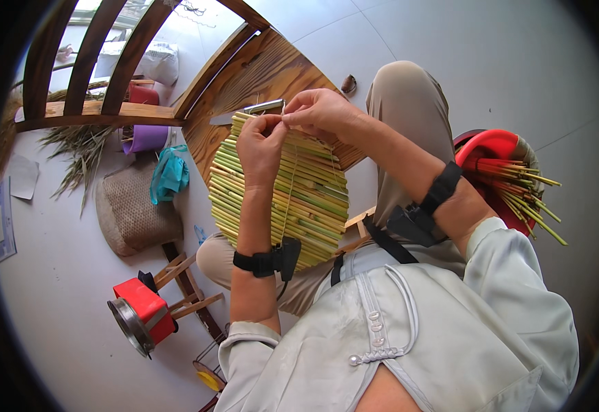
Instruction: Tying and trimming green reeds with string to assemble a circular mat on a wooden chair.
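Note:
A round mat of green and yellow plant stalks (310, 206), laid side by side, leans between my knees and a wooden seat. Pale thread (290, 193) runs across it. At its far edge, my left hand (261, 147) has thumb and forefinger pinched together over the stalk ends. My right hand (320, 112) meets it there, fingertips closed on a thin pale strand. The two hands' fingertips touch or nearly touch, hiding the exact spot where they hold. Just beyond, a metal-handled knife (263, 106) lies on the wooden seat, partly behind the mat.
The slatted wooden chair (258, 67) stands ahead. At right, a red bucket (490, 144) holds cut stalks (521, 190) that jut outward. On the left are a woven cushion (137, 206), a turquoise bag (170, 175), a purple bucket (147, 139) and a red box (142, 309).

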Tool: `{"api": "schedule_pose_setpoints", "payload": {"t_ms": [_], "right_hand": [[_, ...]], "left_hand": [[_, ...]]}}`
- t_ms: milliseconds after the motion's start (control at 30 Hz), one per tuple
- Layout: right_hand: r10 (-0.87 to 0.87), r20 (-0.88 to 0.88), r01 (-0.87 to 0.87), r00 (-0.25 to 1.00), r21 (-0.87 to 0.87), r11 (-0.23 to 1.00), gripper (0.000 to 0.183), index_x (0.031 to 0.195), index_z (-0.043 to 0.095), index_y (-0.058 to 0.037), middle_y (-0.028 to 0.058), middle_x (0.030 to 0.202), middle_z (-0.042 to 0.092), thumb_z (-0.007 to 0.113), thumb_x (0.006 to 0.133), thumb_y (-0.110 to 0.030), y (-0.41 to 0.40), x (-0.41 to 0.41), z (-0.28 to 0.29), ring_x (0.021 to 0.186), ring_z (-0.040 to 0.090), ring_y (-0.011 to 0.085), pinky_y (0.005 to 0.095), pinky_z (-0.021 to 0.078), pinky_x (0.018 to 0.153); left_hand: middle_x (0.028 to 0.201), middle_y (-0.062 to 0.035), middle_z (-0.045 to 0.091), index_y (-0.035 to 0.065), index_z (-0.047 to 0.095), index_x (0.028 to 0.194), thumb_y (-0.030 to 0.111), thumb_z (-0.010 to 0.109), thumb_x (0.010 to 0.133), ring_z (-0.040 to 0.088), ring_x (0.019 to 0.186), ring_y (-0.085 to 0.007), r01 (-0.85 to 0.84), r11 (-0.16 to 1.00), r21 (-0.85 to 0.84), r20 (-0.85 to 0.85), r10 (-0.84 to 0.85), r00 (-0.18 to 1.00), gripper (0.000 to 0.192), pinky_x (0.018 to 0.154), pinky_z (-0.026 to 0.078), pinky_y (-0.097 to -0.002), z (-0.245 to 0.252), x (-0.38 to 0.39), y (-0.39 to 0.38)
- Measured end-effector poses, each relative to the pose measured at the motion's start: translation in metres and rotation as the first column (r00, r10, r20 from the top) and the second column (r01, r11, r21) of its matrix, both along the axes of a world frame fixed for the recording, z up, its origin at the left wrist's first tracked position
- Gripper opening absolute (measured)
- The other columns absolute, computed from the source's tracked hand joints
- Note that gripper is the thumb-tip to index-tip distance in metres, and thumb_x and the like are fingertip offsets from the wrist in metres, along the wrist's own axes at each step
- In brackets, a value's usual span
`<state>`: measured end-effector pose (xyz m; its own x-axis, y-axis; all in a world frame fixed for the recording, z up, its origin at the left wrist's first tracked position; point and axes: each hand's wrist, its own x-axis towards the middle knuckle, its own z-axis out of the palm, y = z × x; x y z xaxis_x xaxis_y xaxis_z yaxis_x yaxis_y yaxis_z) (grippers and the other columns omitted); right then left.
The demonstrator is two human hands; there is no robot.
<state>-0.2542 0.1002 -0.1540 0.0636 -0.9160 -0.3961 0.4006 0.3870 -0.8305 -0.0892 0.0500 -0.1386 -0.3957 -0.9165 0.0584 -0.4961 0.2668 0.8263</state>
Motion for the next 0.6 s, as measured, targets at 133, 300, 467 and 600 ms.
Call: {"api": "schedule_pose_setpoints", "payload": {"t_ms": [133,300,467,600], "right_hand": [[-0.128,-0.001,0.126,0.992,-0.141,0.982,0.023,0.098,0.065,-0.0017,-0.0001,0.069,0.058,0.074,0.086,-0.019,-0.004,0.005,-0.011,0.049,0.046,0.0047,0.0208,0.0326,0.039],[-0.135,-0.162,0.118,0.977,-0.112,0.987,0.02,0.096,0.064,-0.0011,-0.0006,0.069,0.057,0.073,0.086,-0.017,-0.002,0.004,-0.007,0.05,0.046,0.0045,0.021,0.0327,0.039],[-0.16,-0.175,0.143,0.972,-0.105,0.984,0.018,0.095,0.064,-0.0016,-0.0009,0.072,0.058,0.07,0.087,-0.017,-0.002,0.008,-0.01,0.058,0.049,0.0047,0.0212,0.0394,0.048],[-0.147,-0.177,0.117,0.973,-0.169,0.979,0.018,0.095,0.064,-0.0019,-0.0003,0.076,0.058,0.068,0.087,-0.018,-0.004,0.01,-0.014,0.064,0.051,0.0049,0.0217,0.0433,0.055]], "left_hand": [[0.082,-0.0046,0.06,-0.0008,0.072,0.088,0.013,0.074,0.081,0.06,0.071,-0.0129,-0.013,0.999,-0.031,0.018,0.014,1.0,0.015,0.068,0.049,-0.0252,0.0,-0.001,0.001],[0.079,0.001,0.064,-0.0006,0.071,0.094,0.011,0.072,0.086,0.053,0.068,-0.0047,-0.061,0.982,0.178,-0.15,0.089,0.985,0.015,0.06,0.041,-0.0196,-0.002,0.004,0.003],[0.082,0.0016,0.064,0.0003,0.069,0.097,0.011,0.071,0.087,0.052,0.069,-0.0032,-0.04,0.954,0.299,-0.235,0.114,0.965,0.015,0.06,0.039,-0.0181,0.001,0.002,0.005],[0.083,0.001,0.063,-0.0007,0.068,0.096,0.012,0.07,0.088,0.054,0.073,-0.005,0.027,0.977,0.213,-0.202,0.017,0.979,0.015,0.066,0.042,-0.0193,0.004,-0.005,0.005]]}}
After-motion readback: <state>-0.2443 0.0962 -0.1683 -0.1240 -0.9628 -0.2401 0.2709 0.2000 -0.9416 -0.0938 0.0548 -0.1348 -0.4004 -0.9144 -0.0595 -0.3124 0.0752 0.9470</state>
